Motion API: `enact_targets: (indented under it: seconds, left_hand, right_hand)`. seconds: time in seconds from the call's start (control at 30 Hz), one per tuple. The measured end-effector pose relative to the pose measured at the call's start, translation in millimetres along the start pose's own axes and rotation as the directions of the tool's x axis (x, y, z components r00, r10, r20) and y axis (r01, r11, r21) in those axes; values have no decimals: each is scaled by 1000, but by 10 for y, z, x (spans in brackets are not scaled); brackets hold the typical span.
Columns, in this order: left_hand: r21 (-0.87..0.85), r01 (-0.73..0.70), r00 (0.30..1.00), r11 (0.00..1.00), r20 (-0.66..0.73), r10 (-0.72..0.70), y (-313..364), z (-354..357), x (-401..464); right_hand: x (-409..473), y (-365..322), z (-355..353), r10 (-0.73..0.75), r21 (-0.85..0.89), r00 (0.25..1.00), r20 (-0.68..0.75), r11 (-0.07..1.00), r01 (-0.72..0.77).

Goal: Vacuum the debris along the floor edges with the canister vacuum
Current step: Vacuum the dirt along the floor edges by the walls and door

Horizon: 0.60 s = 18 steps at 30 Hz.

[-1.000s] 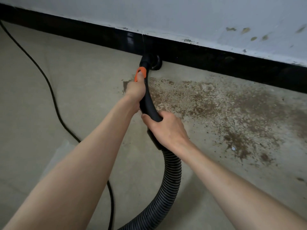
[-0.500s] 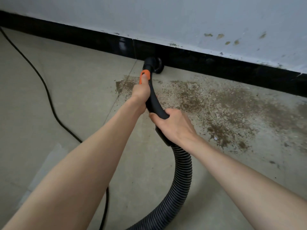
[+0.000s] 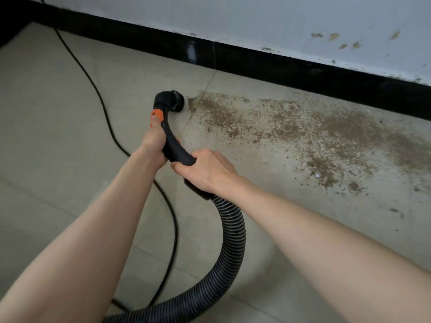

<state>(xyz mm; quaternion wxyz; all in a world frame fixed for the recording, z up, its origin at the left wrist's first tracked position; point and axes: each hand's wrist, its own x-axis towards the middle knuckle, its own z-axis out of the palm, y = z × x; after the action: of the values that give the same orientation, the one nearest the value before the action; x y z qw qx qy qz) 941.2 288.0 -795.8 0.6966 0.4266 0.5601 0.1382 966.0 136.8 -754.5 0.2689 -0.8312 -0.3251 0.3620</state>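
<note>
A black curved vacuum handle (image 3: 173,148) with an orange slider (image 3: 157,114) ends in a round black brush nozzle (image 3: 172,101) on the beige tiled floor. My left hand (image 3: 154,138) grips the handle's upper part, thumb beside the orange slider. My right hand (image 3: 205,171) grips the lower end where the ribbed black hose (image 3: 231,248) joins. Brown debris (image 3: 303,134) is spread over the floor to the right of the nozzle, up to the black baseboard (image 3: 291,68). The canister itself is out of view.
A thin black power cord (image 3: 102,106) runs from the far left wall across the floor, under my left arm. The hose loops down to the bottom edge. A white wall (image 3: 256,17) with flaking spots rises above the baseboard.
The nozzle has pulled back from the baseboard toward me, now sitting at the left edge of the debris patch. Both hands kept their grip on the handle.
</note>
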Motion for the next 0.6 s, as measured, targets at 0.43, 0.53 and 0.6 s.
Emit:
enact_targets:
  seconds: [0.43,0.53,0.6]
  left_hand:
    - [124,18,999,992,24,-21,111,302,231]
    - [148,28,999,989,34,-33,166,421,234]
    - [165,34,998,986,49,-42,185,501,217]
  right_hand:
    - [246,139,-104,49,51,998,-51,998,-46]
    - [286,174,-181,59,66,996,-69,996,-55]
    - [287,203,-239,66,80,995,-79,995,-60]
